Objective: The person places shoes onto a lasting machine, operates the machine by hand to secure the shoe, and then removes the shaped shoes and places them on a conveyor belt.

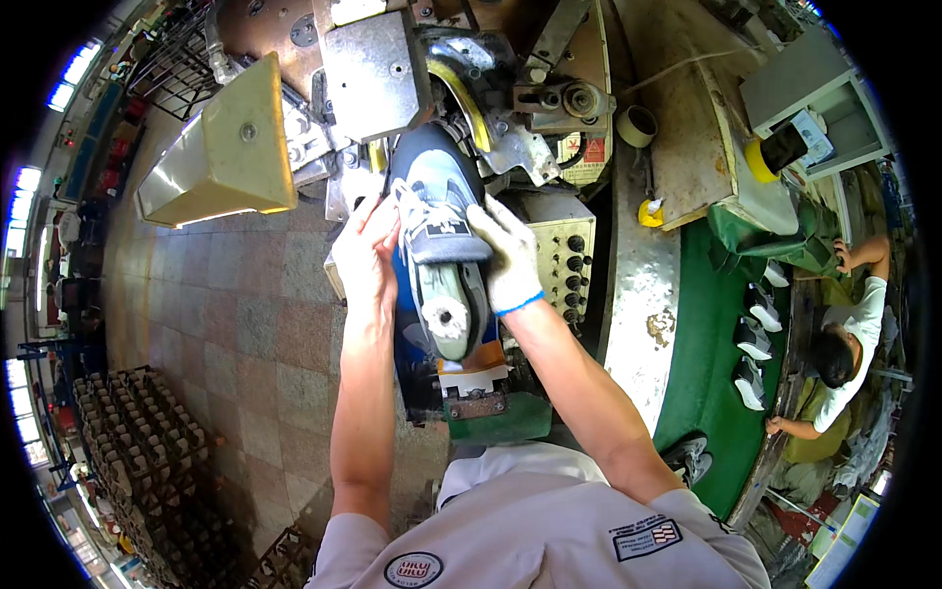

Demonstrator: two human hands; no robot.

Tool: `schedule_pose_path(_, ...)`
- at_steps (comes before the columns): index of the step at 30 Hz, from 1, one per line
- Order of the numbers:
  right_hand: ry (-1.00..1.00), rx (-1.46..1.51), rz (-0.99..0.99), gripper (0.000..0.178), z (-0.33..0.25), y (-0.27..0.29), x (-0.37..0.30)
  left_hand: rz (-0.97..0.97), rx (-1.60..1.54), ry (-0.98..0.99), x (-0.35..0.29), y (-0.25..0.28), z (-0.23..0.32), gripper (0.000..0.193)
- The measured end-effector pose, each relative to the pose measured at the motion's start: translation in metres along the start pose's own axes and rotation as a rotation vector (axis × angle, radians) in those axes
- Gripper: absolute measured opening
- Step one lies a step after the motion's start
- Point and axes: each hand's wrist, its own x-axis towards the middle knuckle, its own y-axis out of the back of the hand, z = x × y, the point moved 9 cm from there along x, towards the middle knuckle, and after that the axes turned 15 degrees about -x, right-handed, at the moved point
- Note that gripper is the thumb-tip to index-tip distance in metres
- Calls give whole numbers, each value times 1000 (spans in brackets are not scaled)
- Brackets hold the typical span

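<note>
A grey-blue shoe upper with white laces is stretched over a greenish shoe last, whose round hole faces up. Its toe points away from me, beneath the metal head of a machine. My bare left hand grips the shoe's left side, fingertips by the laces. On the opposite side, my right hand, in a white knit glove with a blue cuff, holds the shoe near the collar. The palm sides of both hands are partly hidden. Below the last's near end sits a metal bracket.
A control panel with dark knobs stands right of the shoe. Farther right, a green conveyor belt carries several shoes, with a co-worker beyond it. A yellowish machine cover juts out at left. Stacked racks stand lower left.
</note>
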Motion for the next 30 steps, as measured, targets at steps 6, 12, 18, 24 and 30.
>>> schedule_pose_path(6,-28,-57,171,48,18,14,5,92,222,191,-40,1,-33,42)
schedule_pose_path(12,47,-206,113,62,-3,20,13,152,-219,494,-75,1,-93,49)
schedule_pose_path(18,338,-485,152,55,-26,-5,2,-114,-764,548,-59,-3,-105,40)
schedule_pose_path(24,26,-174,139,46,15,16,6,93,-34,424,-66,1,-68,55)
schedule_pose_path(30,-5,-107,102,39,15,2,1,112,22,375,-62,15,-63,55)
